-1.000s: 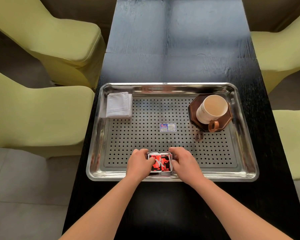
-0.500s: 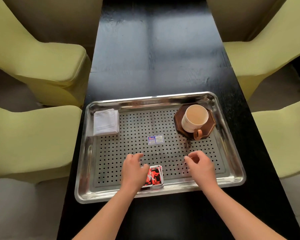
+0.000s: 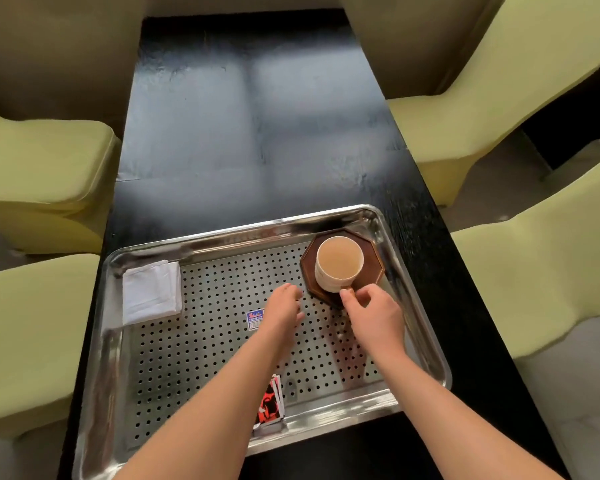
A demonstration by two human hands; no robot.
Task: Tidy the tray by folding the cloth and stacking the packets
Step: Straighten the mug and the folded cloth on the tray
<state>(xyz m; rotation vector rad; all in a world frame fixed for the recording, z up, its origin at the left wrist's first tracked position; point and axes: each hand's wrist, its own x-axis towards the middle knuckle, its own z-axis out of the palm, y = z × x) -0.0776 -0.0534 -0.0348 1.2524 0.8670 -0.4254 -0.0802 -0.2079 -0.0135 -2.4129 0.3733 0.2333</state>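
We find both forearms stretched across the steel tray (image 3: 426, 327) on the black desk (image 3: 257, 133). The left hand (image 3: 284, 308) hangs palm-down over the perforated floor, fingers loosely curled with nothing in them, partly covering a small blue label (image 3: 254, 318), while the right hand (image 3: 374, 315) pinches thumb and forefinger on the handle of the cup (image 3: 338, 263), which stands on a brown coaster (image 3: 374, 263). The folded white cloth (image 3: 152, 292) lies in the far-left corner, and the red-and-black packets (image 3: 270, 405) (partly hidden by the left forearm) sit stacked at the tray's near edge.
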